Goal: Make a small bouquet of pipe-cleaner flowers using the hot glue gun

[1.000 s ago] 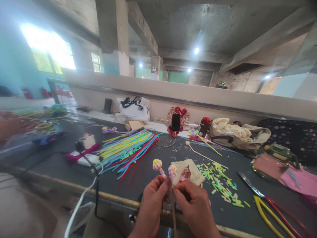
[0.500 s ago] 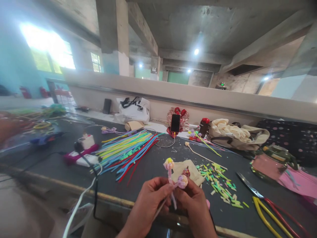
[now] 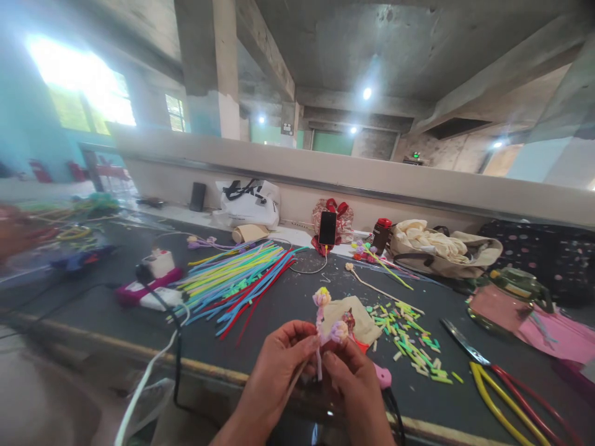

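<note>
Near the front table edge, my left hand pinches the pale stem of a fuzzy flower stalk. One yellow-and-pink bloom stands upright on it, and a second purple-and-cream bloom leans to the right. My right hand has its fingers closed around the stalk just below the second bloom. Behind the hands lies a beige cloth with a small red patterned item on it. A pink-handled tool with a black cord shows beside my right hand, partly hidden by it.
Colourful pipe cleaners lie left of centre. Cut green and yellow pieces are scattered on the right, near large scissors. A power strip, phone, bottle, bags and a glass jug stand around; another person's hand is far left.
The upright bloom has shifted slightly right and the other slightly up and left, between my hands. More of the pink-handled tool shows. The whole view has moved slightly.
</note>
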The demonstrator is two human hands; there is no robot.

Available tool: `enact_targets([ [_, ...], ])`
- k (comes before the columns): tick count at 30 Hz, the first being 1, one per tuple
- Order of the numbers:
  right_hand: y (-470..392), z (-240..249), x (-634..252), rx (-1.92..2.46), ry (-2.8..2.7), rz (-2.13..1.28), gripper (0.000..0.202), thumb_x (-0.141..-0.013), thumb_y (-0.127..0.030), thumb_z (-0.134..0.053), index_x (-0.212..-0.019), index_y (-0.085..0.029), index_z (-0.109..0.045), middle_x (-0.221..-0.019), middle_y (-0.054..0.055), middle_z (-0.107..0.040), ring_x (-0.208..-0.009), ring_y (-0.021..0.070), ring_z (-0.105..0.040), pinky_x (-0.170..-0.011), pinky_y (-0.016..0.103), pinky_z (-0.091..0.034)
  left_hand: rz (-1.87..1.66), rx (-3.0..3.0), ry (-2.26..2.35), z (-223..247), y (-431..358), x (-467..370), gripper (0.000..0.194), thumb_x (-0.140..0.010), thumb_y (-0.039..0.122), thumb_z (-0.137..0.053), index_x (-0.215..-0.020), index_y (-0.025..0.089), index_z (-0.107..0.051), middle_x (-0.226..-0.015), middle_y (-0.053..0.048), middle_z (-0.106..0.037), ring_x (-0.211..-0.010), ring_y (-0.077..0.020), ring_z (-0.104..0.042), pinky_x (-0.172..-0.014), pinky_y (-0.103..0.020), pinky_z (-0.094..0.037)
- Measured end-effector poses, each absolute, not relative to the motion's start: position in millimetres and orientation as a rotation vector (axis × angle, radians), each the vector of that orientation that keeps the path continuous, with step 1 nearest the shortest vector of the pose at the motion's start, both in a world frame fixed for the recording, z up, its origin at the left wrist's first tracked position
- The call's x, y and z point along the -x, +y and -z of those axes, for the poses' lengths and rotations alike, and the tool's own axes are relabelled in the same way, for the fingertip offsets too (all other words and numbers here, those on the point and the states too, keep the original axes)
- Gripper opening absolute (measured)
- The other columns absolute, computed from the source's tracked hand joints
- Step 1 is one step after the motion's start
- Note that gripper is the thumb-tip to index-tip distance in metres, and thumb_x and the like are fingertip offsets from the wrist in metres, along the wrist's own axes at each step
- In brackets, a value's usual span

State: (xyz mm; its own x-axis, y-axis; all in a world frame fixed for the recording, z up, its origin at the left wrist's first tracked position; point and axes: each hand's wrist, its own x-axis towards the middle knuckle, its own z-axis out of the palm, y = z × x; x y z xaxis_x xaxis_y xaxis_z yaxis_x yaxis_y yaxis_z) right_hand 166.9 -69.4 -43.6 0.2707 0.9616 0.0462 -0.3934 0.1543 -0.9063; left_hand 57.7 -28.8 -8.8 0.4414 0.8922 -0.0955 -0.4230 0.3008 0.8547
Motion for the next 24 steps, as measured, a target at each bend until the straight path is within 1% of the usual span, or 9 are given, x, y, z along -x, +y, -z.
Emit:
enact_targets([
  [2, -68.3, 44.9, -166.3, 0.911, -0.728, -1.142, 0.022, -0.061, -0.030, -0.071, -0.076, -0.015, -0.063, -0.054, -0.003, -0.058, -0.040, 0.0047, -0.046, -0.038, 0.014, -0.034, -0.915, -0.871, 0.640, 7.1, -28.6, -56.0, 0.014, -0.065, 0.018, -0.064, -0.075, 0.014, -0.056, -0.054, 0.002, -0.058, -0.039, -0.0037, -0.048, -0.040, -0.013, -0.038],
  [5, -62.9, 51.1, -165.5, 0.814, -0.643, -1.216, 0.028, -0.053, -0.029, -0.076, -0.076, -0.016, -0.065, -0.055, -0.001, -0.061, -0.044, 0.0101, -0.053, -0.045, 0.021, -0.042, -0.849, -0.858, 0.618, 5.0, -30.4, -55.9, 0.019, -0.064, 0.017, -0.065, -0.079, 0.014, -0.054, -0.050, 0.004, -0.056, -0.036, -0.0032, -0.046, -0.036, -0.012, -0.036],
  [8, -58.9, 55.1, -163.6, 0.747, -0.595, -1.232, 0.029, -0.048, -0.026, -0.078, -0.073, -0.016, -0.066, -0.054, -0.001, -0.062, -0.040, 0.0099, -0.051, -0.044, 0.022, -0.042, -0.893, -0.837, 0.610, 5.5, -33.2, -58.3, 0.021, -0.062, 0.016, -0.066, -0.078, 0.015, -0.052, -0.049, 0.005, -0.054, -0.036, -0.0033, -0.046, -0.036, -0.012, -0.036],
  [11, -59.9, 51.0, -161.8, 0.746, -0.562, -1.249, 0.023, -0.050, -0.025, -0.077, -0.067, -0.015, -0.066, -0.048, -0.002, -0.058, -0.038, 0.0081, -0.048, -0.041, 0.020, -0.039, -0.896, -0.838, 0.633, 7.5, -34.4, -60.2, 0.022, -0.063, 0.017, -0.066, -0.078, 0.015, -0.050, -0.052, 0.004, -0.057, -0.039, -0.0047, -0.050, -0.038, -0.013, -0.039],
  [13, -62.9, 44.9, -161.9, 0.768, -0.530, -1.279, 0.019, -0.053, -0.024, -0.075, -0.064, -0.014, -0.065, -0.047, -0.002, -0.057, -0.040, 0.0073, -0.048, -0.041, 0.018, -0.038, -0.869, -0.836, 0.632, 8.3, -34.3, -60.2, 0.022, -0.064, 0.019, -0.066, -0.079, 0.015, -0.050, -0.054, 0.002, -0.059, -0.041, -0.0058, -0.052, -0.040, -0.014, -0.041],
  [16, -68.1, 35.9, -164.4, 0.770, -0.512, -1.339, 0.018, -0.059, -0.023, -0.072, -0.070, -0.012, -0.064, -0.053, -0.001, -0.057, -0.043, 0.0058, -0.046, -0.042, 0.017, -0.037, -0.847, -0.815, 0.625, 8.3, -34.4, -59.0, 0.018, -0.068, 0.023, -0.062, -0.081, 0.016, -0.051, -0.057, 0.001, -0.060, -0.046, -0.0079, -0.055, -0.041, -0.015, -0.043],
  [19, -72.0, 31.7, -167.6, 0.738, -0.524, -1.403, 0.017, -0.062, -0.024, -0.069, -0.075, -0.013, -0.063, -0.055, -0.001, -0.057, -0.043, 0.0061, -0.046, -0.044, 0.018, -0.037, -0.819, -0.818, 0.646, 9.2, -34.7, -56.5, 0.016, -0.070, 0.027, -0.059, -0.079, 0.015, -0.053, -0.057, 0.001, -0.060, -0.046, -0.0085, -0.056, -0.043, -0.016, -0.043],
  [22, -74.6, 30.3, -170.3, 0.764, -0.534, -1.386, 0.013, -0.063, -0.022, -0.069, -0.072, -0.015, -0.063, -0.054, -0.003, -0.056, -0.044, 0.0053, -0.045, -0.045, 0.016, -0.035, -0.832, -0.827, 0.698, 12.9, -32.3, -48.8, 0.016, -0.066, 0.027, -0.063, -0.072, 0.015, -0.054, -0.055, 0.002, -0.059, -0.044, -0.0075, -0.053, -0.041, -0.016, -0.041],
  [24, -76.0, 29.3, -172.5, 0.796, -0.545, -1.357, 0.012, -0.064, -0.023, -0.068, -0.070, -0.015, -0.063, -0.051, -0.004, -0.053, -0.041, 0.0038, -0.040, -0.043, 0.014, -0.032, -0.883, -0.829, 0.781, 15.8, -28.8, -38.7, 0.019, -0.062, 0.028, -0.066, -0.069, 0.016, -0.054, -0.054, 0.003, -0.058, -0.042, -0.0074, -0.050, -0.039, -0.016, -0.040],
])
